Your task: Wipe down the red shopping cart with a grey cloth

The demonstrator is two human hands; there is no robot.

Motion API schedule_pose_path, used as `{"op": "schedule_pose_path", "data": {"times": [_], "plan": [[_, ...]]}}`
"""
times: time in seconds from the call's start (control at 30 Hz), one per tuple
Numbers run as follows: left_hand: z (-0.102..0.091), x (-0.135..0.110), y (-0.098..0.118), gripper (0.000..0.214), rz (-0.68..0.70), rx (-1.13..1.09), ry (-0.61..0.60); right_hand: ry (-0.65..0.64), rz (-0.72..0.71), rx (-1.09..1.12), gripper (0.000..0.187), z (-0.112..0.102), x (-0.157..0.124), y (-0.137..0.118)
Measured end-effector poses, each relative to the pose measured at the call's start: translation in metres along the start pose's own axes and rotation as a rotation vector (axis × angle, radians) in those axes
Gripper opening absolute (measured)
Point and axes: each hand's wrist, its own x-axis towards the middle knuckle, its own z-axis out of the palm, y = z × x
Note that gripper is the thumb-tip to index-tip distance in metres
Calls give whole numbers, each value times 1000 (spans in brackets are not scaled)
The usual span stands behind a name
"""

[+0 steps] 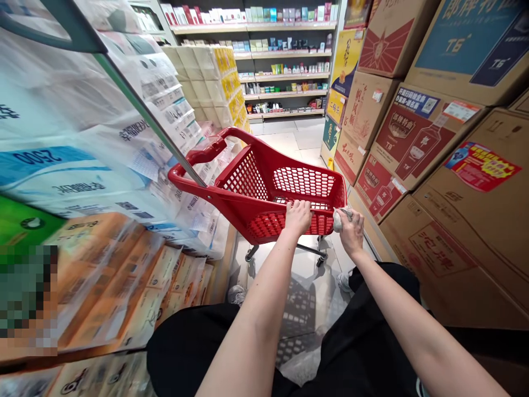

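A red plastic shopping cart (231,201) with latticed sides stands crosswise in the aisle in front of me, its handle at the left. My left hand (298,216) has its fingers curled over the near upper rim of the basket. Just right of it, at the basket's right corner, my right hand (353,230) grips a crumpled whitish cloth (338,221) against the rim. Part of the cloth is hidden by the fingers. A metal pole (152,118) with a grey-green loop at its top slants up from the handle end of the cart.
Stacked cardboard cartons (446,220) line the right side closely. Plastic-wrapped paper packs (136,71) are piled on the left, with orange packs (95,264) lower down. Shelves of small boxes and bottles (285,58) stand at the back. Tiled floor (285,138) shows beyond the cart.
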Motion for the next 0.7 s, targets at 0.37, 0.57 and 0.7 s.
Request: {"op": "schedule_pose_path", "data": {"times": [0.37,0.57,0.7], "plan": [[-35,-20,-86,24,68,103,51,-176,-325,-235,32,0,36,39],[-31,-20,-78,22,41,91,49,-192,-281,-316,28,-3,41,19],[-31,-24,-77,22,25,95,57,-187,-290,-320,27,2,47,-11]]}}
